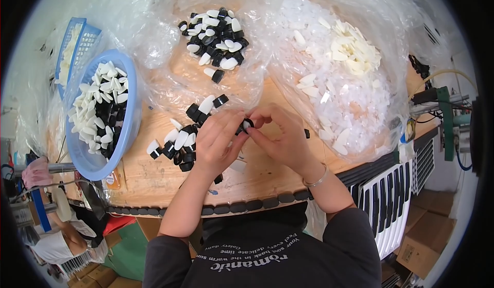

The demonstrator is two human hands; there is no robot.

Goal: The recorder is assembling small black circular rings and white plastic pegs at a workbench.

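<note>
A small black cap with a pale inside is held up between my two hands over the wooden table. The fingers of my left hand are closed on its left side. From the right, the thumb and forefinger of my right hand pinch its edge. Beside and partly behind my left hand lie several black caps with white paddle-shaped blades. Another small black piece lies just right of my right hand. Palms and fingers hide part of the held cap.
A blue basin of white blades and black caps stands left, before a blue basket. Farther back is a capped-blade heap. Translucent pieces and cream blades lie right on plastic sheeting. Another person's arm shows lower left.
</note>
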